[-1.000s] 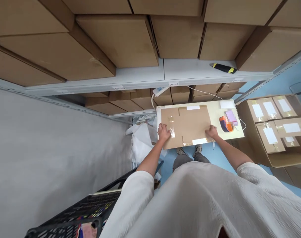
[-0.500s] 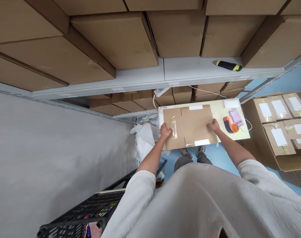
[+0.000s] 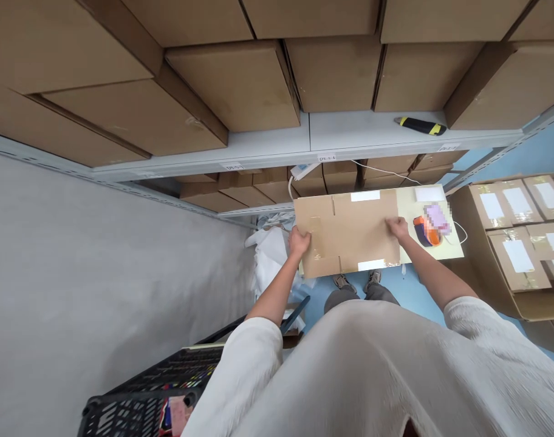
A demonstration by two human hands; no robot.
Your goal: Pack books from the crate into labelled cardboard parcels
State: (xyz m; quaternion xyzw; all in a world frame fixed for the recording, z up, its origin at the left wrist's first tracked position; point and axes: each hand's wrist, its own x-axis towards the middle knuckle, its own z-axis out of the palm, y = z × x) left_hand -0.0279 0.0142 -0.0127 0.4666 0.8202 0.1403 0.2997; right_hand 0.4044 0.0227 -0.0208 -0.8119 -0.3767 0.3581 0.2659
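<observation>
A flattened cardboard box [image 3: 359,233] with slots, clear tape and white labels lies on a narrow pale table [image 3: 445,250]. My left hand [image 3: 299,243] is closed around the box's left edge, thumb on top. At the right end, my right hand [image 3: 398,227] has its fingers curled against the cardboard, close to its right edge; the fingertips are partly hidden. Just right of that hand are an orange and dark tape dispenser [image 3: 426,232] and a blurred purple item [image 3: 437,217]. A white pad [image 3: 429,193] lies at the table's back right.
Brown boxes [image 3: 336,73] fill the metal shelf [image 3: 277,159] ahead, where a yellow-black utility knife [image 3: 421,126] lies. A large open carton [image 3: 493,261] of labelled boxes stands right. White wrapping [image 3: 272,252] and a black crate [image 3: 122,413] are left, by the grey wall [image 3: 99,273].
The cardboard's left end has shifted slightly and now covers the table's left end; its right edge reaches further right. Both hands remain at its ends. The camera view has shifted a little.
</observation>
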